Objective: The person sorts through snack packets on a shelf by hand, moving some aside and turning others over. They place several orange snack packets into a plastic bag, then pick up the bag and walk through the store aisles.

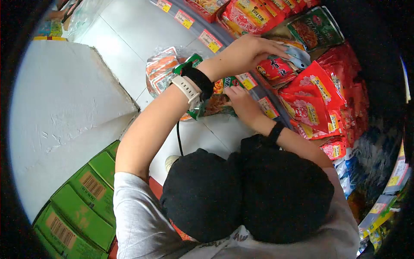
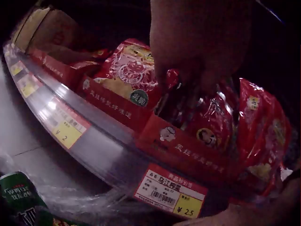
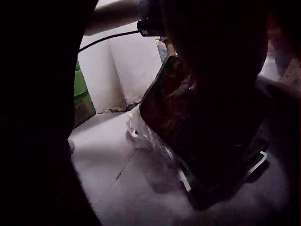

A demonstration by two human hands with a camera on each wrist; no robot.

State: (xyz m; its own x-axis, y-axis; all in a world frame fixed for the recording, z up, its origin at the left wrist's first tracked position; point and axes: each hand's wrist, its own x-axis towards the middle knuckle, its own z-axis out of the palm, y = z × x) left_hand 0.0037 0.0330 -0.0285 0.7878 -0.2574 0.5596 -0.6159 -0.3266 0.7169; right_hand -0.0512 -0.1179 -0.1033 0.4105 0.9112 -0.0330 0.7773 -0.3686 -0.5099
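Note:
My left hand [image 1: 254,49] reaches over the shelf edge into a red display box, and its fingers pinch the top of a red food packet [image 1: 276,71] with a silvery back. In the left wrist view the same hand [image 2: 200,52] comes down from above among glossy red packets [image 2: 211,113]; its fingertips are partly hidden in shadow. My right hand [image 1: 246,105], lower and in front of the shelf, grips a green food packet [image 1: 215,103] by its edge. That packet [image 3: 174,103] looks dark and tilted in the right wrist view, where the hand is mostly in shadow.
A clear plastic bag [image 1: 161,73] with orange and green packs hangs below my left forearm. Price labels [image 1: 210,40] line the curved shelf edge. More red packets [image 1: 312,97] and a green packet [image 1: 317,28] lie on the shelf. Green cartons [image 1: 82,194] stand at lower left.

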